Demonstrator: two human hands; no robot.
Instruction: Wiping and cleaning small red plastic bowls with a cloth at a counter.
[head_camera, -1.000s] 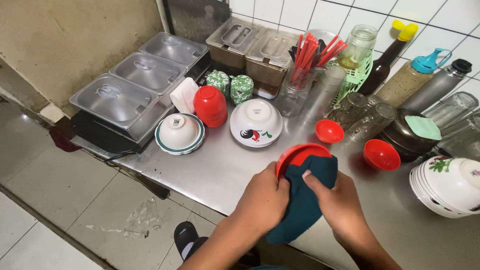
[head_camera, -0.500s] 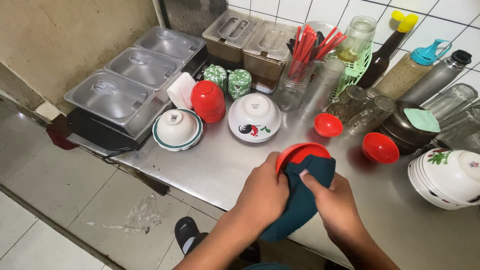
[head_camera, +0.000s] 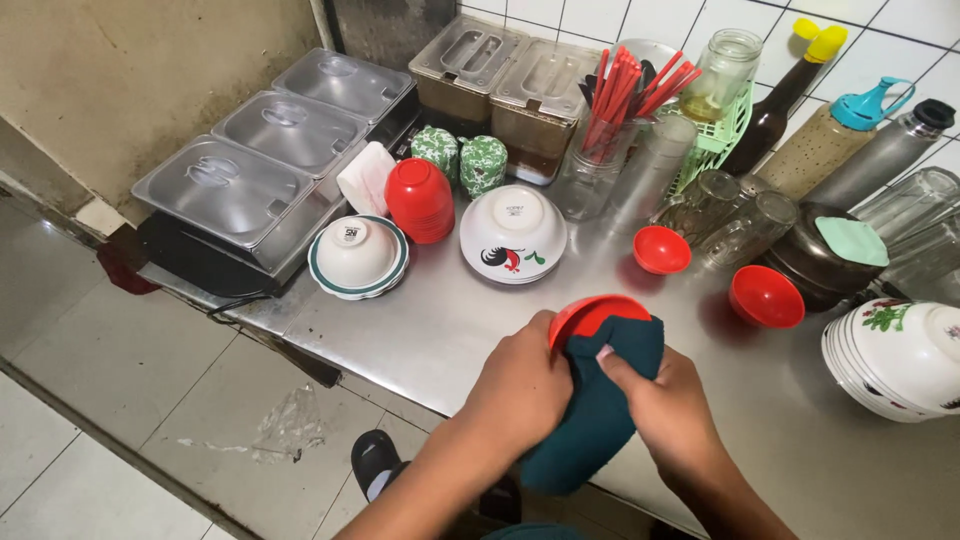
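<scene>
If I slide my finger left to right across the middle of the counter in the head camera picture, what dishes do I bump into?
Green-rimmed white bowls → stacked red bowls → rooster bowl → small red bowl → bigger red bowl → flowered white bowls.

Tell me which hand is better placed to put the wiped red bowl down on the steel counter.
Probably the left. The left hand grips the red bowl by its rim, while the right hand is wrapped in the dark teal cloth, pressing it into the bowl. Bare steel counter lies just left of the bowl.
</scene>
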